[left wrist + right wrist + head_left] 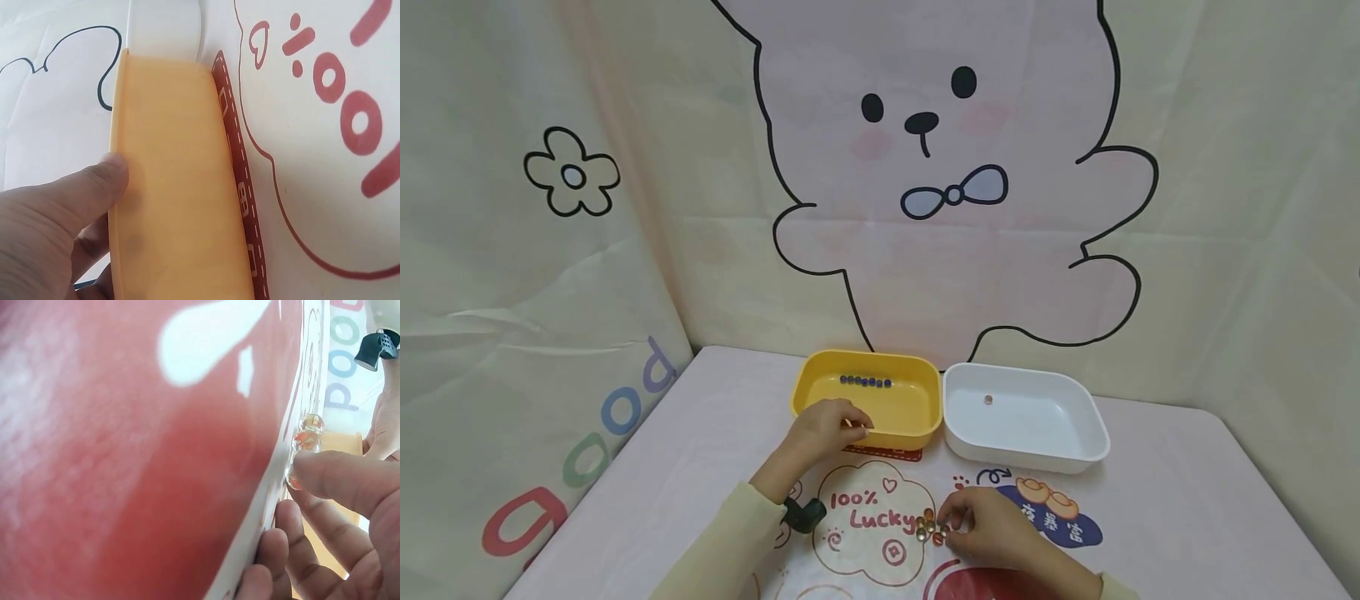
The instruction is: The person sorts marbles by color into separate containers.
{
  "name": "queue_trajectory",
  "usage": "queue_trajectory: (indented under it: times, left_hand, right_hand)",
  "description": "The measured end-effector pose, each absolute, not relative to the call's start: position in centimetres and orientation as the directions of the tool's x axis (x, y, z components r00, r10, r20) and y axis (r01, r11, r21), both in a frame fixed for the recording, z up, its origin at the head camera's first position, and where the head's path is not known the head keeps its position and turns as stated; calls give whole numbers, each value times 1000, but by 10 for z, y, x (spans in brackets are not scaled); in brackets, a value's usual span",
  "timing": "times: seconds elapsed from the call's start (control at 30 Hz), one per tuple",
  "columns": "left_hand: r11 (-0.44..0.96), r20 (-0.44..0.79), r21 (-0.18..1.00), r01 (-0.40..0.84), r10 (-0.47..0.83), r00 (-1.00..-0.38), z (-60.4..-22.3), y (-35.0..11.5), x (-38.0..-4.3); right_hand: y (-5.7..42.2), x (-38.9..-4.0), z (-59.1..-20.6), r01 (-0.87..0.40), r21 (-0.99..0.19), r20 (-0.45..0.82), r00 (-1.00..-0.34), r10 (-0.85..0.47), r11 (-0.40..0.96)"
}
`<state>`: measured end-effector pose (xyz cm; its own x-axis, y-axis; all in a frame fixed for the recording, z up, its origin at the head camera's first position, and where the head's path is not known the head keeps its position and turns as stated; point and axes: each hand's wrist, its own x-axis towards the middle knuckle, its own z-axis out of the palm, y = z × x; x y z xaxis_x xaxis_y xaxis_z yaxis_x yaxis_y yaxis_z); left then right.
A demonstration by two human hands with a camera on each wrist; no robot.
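Observation:
My left hand point(831, 425) grips the near rim of a yellow plastic tray point(910, 429); in the left wrist view the thumb point(109, 178) lies against the outer wall and the other fingers go behind the rim. A row of several small dark blue beads point(865, 382) lies inside that tray. Beside a cluster of clear and orange glass marbles point(922, 527) on the table, my right hand point(988, 525) pinches one marble point(294, 480) between thumb and index finger. The thumb covers much of that marble. Two other marbles show just beyond it in the right wrist view.
A white plastic tray point(1022, 454) stands right beside the yellow one, with a single small pinkish marble point(988, 400) in it. The printed tablecloth point(865, 550) lies under everything. Behind the trays rises a backdrop point(1000, 275) with a cartoon bear.

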<state>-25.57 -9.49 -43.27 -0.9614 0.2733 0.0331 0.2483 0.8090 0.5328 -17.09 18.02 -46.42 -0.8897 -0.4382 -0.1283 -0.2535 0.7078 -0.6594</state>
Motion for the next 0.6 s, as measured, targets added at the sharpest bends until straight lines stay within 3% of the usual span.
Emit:
queue_trajectory:
  times: [0.6]
  left_hand:
    - [807, 35, 534, 251, 275, -961, -433, -95, -256]
  right_hand:
    - [184, -172, -464, -230, -683, -143, -889, -436, 693]
